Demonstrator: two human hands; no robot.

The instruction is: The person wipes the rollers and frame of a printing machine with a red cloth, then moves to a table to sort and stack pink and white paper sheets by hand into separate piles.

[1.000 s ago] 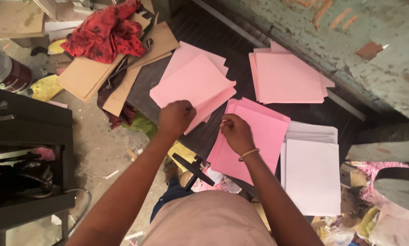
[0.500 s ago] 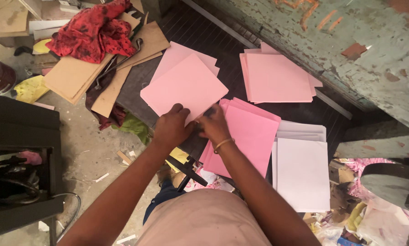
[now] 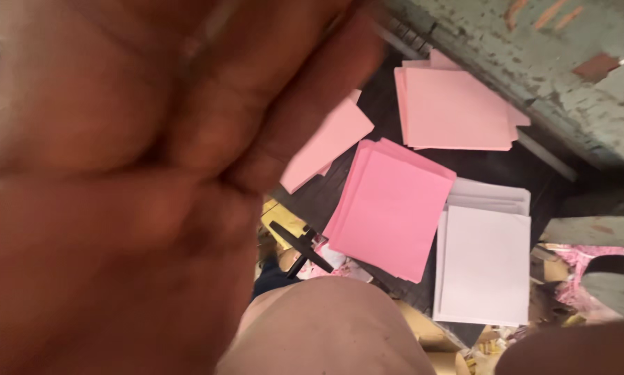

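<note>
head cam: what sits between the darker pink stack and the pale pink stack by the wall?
In the head view, only bare dark board lies between the darker pink stack and the pale pink stack; the two stacks do not touch.

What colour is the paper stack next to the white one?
Bright pink, seen in the head view, just left of the white stack.

An old green wall point(image 3: 589, 76) with peeling paint runs across the top right. Below it is a dark table point(image 3: 478, 163). Bits of scrap litter the floor point(image 3: 569, 292) at the right.
</note>
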